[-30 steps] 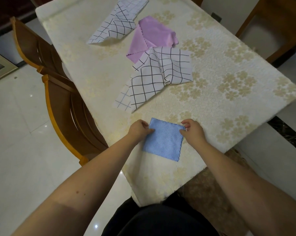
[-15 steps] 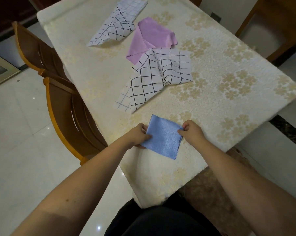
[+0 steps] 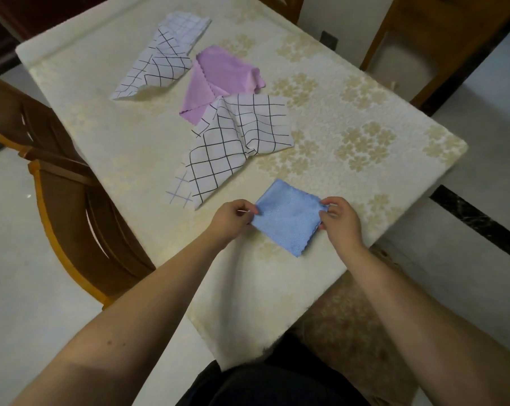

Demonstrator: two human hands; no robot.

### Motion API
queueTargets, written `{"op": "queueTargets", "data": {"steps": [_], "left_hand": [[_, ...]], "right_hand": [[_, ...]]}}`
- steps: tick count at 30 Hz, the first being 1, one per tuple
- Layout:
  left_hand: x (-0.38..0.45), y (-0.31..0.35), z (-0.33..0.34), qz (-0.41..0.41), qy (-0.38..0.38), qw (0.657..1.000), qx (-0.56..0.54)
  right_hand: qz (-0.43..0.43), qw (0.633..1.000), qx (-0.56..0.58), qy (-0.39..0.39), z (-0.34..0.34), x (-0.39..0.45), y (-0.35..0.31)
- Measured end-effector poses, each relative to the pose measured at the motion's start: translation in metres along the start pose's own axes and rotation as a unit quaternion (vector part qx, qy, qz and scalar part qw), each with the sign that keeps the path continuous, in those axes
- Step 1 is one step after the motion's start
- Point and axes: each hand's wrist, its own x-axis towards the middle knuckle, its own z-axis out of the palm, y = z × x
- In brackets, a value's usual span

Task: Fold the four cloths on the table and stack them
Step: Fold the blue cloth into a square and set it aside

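Note:
A small blue cloth (image 3: 287,216), folded into a square, lies near the table's front edge. My left hand (image 3: 233,216) pinches its left corner and my right hand (image 3: 338,215) pinches its right corner. Behind it a white cloth with black grid lines (image 3: 236,145) lies rumpled and unfolded. A pink cloth (image 3: 218,79) sits partly under that one, loosely creased. Farther back left is a second white grid cloth (image 3: 163,60), also crumpled.
The table (image 3: 350,118) has a cream cover with a floral pattern. Two wooden chairs (image 3: 72,206) stand close along its left side, and another chair (image 3: 441,33) is at the back right. A tiled floor surrounds the table.
Both hands have shifted the blue cloth slightly away from me and turned it, and they now pinch its side corners rather than pressing on it.

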Motion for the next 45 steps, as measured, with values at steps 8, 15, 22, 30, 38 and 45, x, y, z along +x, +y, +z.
{"op": "queueTargets", "data": {"steps": [8,15,22,30,38,45], "left_hand": [[0.02,0.016,0.031,-0.02,0.021,0.998,0.054],[0.023,-0.006,0.035,-0.085,0.031,0.995,0.039],[0.041,0.009,0.049,-0.105,0.017,0.993,0.05],[0.055,0.019,0.056,-0.108,0.02,0.99,0.09],[0.056,0.024,0.059,-0.075,0.023,0.995,0.068],[0.064,0.055,0.08,0.002,0.007,0.999,0.031]], "right_hand": [[0.024,0.999,-0.009,0.043,-0.024,0.015,0.002],[0.032,0.994,-0.088,0.061,-0.012,0.016,0.016],[0.089,0.979,-0.175,0.058,-0.026,0.05,0.015],[0.113,0.954,-0.275,0.042,-0.026,0.072,0.006],[0.065,0.964,-0.255,0.02,-0.032,0.071,0.01],[0.048,0.99,-0.097,0.092,-0.065,0.07,0.015]]}}
